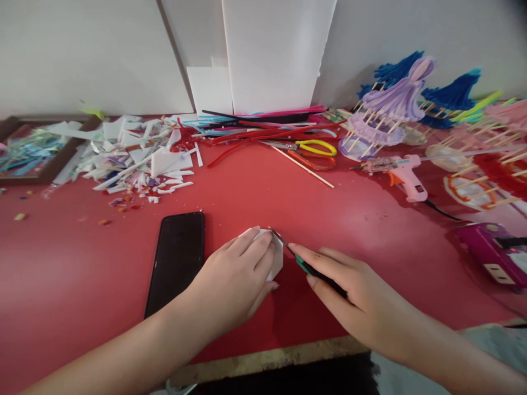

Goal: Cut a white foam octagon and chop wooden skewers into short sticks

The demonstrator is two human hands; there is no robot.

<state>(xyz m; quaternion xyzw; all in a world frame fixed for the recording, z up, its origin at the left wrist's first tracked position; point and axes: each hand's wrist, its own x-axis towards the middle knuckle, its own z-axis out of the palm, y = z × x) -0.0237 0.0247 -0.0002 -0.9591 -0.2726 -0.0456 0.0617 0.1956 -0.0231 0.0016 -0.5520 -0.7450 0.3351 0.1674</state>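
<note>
Head view: white piece under left hand

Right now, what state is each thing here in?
Left hand: holding down white piece
Right hand: gripping cutter
White piece: partly covered
Cutter: blade out
Phone: flat, screen dark
Glue gun: lying down
White scraps: loosely heaped
Purple canopied model: standing

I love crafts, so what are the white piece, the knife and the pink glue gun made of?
White piece: perhaps foam board or card, matte with straight edges.
Knife: thin grey blade, likely metal; black and green handle, probably plastic; finish too blurred to tell.
Pink glue gun: probably hard plastic, smooth and moulded-looking.
</note>
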